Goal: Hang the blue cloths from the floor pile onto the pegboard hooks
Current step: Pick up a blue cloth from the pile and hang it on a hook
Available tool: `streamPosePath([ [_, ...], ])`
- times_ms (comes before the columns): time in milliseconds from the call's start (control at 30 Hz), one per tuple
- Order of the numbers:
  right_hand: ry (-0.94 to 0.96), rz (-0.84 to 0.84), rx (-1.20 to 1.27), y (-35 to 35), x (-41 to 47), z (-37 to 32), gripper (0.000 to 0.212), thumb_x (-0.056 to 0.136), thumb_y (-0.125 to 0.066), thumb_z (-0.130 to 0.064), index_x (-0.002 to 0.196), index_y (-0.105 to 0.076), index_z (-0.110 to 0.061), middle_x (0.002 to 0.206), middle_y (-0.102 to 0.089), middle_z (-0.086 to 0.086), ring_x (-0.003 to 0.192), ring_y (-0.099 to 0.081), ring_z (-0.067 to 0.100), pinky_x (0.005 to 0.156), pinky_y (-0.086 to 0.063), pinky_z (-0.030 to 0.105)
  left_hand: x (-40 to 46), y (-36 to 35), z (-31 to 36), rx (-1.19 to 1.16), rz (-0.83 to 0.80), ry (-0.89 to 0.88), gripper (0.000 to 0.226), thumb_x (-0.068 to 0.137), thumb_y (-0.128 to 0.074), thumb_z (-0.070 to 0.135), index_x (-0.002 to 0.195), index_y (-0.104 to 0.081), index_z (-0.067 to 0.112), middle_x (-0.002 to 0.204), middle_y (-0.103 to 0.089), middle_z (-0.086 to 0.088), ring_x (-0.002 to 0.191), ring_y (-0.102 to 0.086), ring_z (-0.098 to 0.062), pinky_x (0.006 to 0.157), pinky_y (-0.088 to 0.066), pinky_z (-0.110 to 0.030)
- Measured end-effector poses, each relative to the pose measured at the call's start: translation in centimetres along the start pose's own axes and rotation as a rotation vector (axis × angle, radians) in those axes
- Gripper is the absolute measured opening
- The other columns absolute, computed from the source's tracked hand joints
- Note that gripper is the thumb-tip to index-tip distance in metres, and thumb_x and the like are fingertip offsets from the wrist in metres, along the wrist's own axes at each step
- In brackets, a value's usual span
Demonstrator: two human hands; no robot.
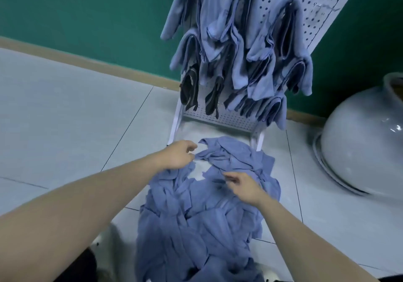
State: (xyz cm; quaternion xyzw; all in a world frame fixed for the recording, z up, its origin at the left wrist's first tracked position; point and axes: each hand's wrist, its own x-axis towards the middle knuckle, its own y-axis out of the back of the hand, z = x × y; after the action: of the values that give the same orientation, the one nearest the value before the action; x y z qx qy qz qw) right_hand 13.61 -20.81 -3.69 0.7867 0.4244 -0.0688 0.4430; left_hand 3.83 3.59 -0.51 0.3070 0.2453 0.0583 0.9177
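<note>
A pile of blue cloths [196,227] lies on the tiled floor in front of me. A white pegboard [305,0] leans against the green wall beyond it, with several blue cloths [237,48] hanging from its hooks. My left hand [178,155] is at the far left edge of the pile, its fingertips pinching a cloth corner. My right hand [242,183] is over the pile's upper middle, fingers curled and pinching a fold of a cloth.
A large pale ceramic jar [359,142] lies on its side on the floor at the right. A tan skirting strip runs along the green wall. Grey floor tiles [65,118] spread out to the left of the pile.
</note>
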Motion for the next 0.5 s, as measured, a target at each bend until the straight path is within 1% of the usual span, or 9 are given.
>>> streamPosePath([
  [67,-0.035,-0.091,-0.068,-0.7,-0.2,0.8,0.045,0.099,-0.052,-0.003,0.141,-0.061,-0.016,0.144,-0.060,0.000,0.134,-0.055,0.016,0.104,-0.041,0.018,0.1,-2.3,-1.5,-0.008,-0.054,0.008,0.044,0.101,-0.056,0.012,0.145,-0.052,0.010,0.145,-0.057,-0.009,0.132,-0.055,-0.023,0.114,-0.041,-0.033],
  [100,-0.052,-0.131,-0.092,-1.0,-0.2,1.0,0.045,0.098,-0.055,-0.004,0.139,-0.063,-0.019,0.141,-0.062,-0.002,0.130,-0.058,0.015,0.103,-0.044,0.020,0.2,-3.4,-2.1,0.003,-0.097,0.009,0.038,0.101,-0.057,0.013,0.139,-0.057,0.011,0.138,-0.060,-0.009,0.126,-0.059,-0.022,0.113,-0.043,-0.034],
  [167,-0.058,-0.212,-0.119,-1.7,0.0,1.0,0.041,0.097,-0.063,-0.013,0.137,-0.066,-0.023,0.130,-0.064,-0.008,0.118,-0.059,0.011,0.095,-0.044,0.019,0.3,-5.5,-2.8,0.092,-0.235,-0.001,0.017,0.100,-0.059,0.017,0.117,-0.063,0.016,0.117,-0.064,-0.006,0.106,-0.059,-0.018,0.109,-0.046,-0.038],
  [200,-0.064,-0.254,-0.121,-1.9,0.0,0.8,0.040,0.096,-0.068,-0.018,0.136,-0.066,-0.024,0.122,-0.063,-0.012,0.112,-0.058,0.009,0.093,-0.044,0.020,0.3,-6.3,-2.8,0.133,-0.312,-0.015,0.014,0.099,-0.061,0.019,0.112,-0.065,0.016,0.113,-0.066,-0.005,0.101,-0.058,-0.017,0.108,-0.047,-0.042],
  [267,-0.074,-0.313,-0.154,-2.5,0.3,0.8,0.042,0.091,-0.078,-0.028,0.131,-0.069,-0.024,0.110,-0.062,-0.014,0.109,-0.057,0.010,0.097,-0.047,0.026,0.1,-7.5,-2.2,0.180,-0.437,-0.029,0.031,0.097,-0.064,0.022,0.126,-0.067,0.012,0.124,-0.070,-0.007,0.109,-0.064,-0.020,0.107,-0.048,-0.043],
  [300,-0.075,-0.326,-0.195,-2.8,0.5,1.0,0.042,0.087,-0.081,-0.032,0.128,-0.071,-0.024,0.114,-0.063,-0.011,0.113,-0.058,0.012,0.101,-0.047,0.028,-0.1,-8.1,-2.0,0.191,-0.475,-0.035,0.037,0.097,-0.065,0.022,0.132,-0.065,0.010,0.128,-0.069,-0.007,0.115,-0.065,-0.022,0.107,-0.048,-0.042],
  [400,-0.060,-0.333,-0.340,-3.7,0.9,1.4,0.042,0.080,-0.086,-0.038,0.119,-0.076,-0.026,0.133,-0.059,-0.004,0.125,-0.055,0.017,0.112,-0.041,0.035,-0.6,-9.5,-1.6,0.175,-0.528,-0.025,0.040,0.095,-0.070,0.022,0.131,-0.065,0.006,0.126,-0.071,-0.009,0.116,-0.065,-0.028,0.104,-0.050,-0.041],
  [467,-0.021,-0.316,-0.399,-3.8,1.0,1.2,0.035,0.080,-0.084,-0.038,0.113,-0.079,-0.027,0.128,-0.057,-0.006,0.122,-0.055,0.016,0.113,-0.037,0.038,-0.8,-10.3,-1.8,0.144,-0.533,0.000,0.044,0.093,-0.074,0.024,0.130,-0.064,0.005,0.124,-0.070,-0.010,0.114,-0.066,-0.028,0.102,-0.051,-0.040],
  [500,0.002,-0.308,-0.410,-3.8,1.0,1.1,0.030,0.082,-0.083,-0.035,0.111,-0.080,-0.026,0.120,-0.057,-0.010,0.120,-0.055,0.015,0.112,-0.037,0.037,-0.9,-10.6,-1.9,0.125,-0.532,0.010,0.045,0.091,-0.076,0.025,0.130,-0.063,0.006,0.122,-0.070,-0.008,0.110,-0.066,-0.025,0.100,-0.051,-0.037],
])
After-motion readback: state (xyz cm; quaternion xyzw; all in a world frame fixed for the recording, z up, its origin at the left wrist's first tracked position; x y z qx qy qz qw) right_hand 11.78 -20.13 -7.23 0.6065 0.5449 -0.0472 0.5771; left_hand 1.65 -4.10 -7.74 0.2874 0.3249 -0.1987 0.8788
